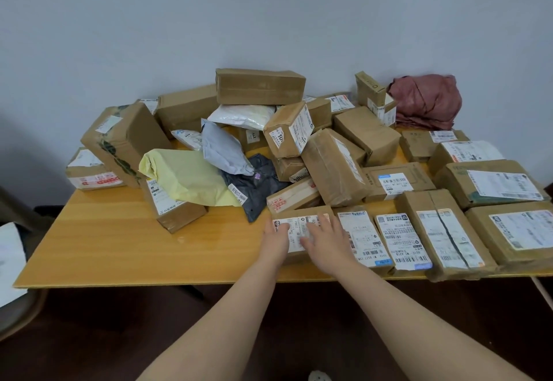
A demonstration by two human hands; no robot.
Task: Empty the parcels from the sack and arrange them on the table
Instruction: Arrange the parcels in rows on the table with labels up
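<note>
Though brown, white-labelled flat parcel

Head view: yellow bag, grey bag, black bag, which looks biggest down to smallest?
1. Yellow bag, largest.
2. Grey bag and black bag look alike; the black one is partly covered, so unranked.

- My yellow wooden table carries everything.
- Labelled boxes lie flat in a row along its near right edge.
- A heap of boxes and mailer bags fills the middle.
- The reddish sack lies crumpled at the far right corner.
</note>
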